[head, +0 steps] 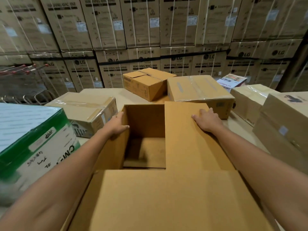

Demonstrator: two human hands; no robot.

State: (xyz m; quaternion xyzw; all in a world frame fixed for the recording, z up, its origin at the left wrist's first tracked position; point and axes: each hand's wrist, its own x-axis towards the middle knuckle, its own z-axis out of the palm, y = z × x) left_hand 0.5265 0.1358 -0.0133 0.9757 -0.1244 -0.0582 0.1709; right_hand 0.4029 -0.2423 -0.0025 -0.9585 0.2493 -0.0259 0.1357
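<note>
An open cardboard box (145, 124) stands on the tabletop (120, 95) right in front of us, and we place everything else from it.

Both bare arms reach forward, one along each side of the box, elbows low and wrists nearly straight. The left grip (118, 125) sits at the far end of the left flap (113, 152), which stands up and leans a little outward. The thumb hooks over the flap's edge toward the inside of the box while the fingers curl round the outer face, so this grip pinches the flap between thumb and fingers. The right grip (207, 121) lies palm down on the right flap (188, 144), which is folded flat over the opening. Its fingers are straight, slightly spread and pressed on the cardboard near the flap's far edge. The near flap (166, 200) is folded inward too, at the side of the box closest to us.

Left of the box we see a green and white carton (33, 139) and, beyond that, a taped carton (86, 109). Behind the box lie a small brown carton (146, 82) and a larger taped one (198, 89). Farther back rises a wall of washing machine cartons (150, 30). Shopping trolleys (20, 77) stand far off to the left of the box.
</note>
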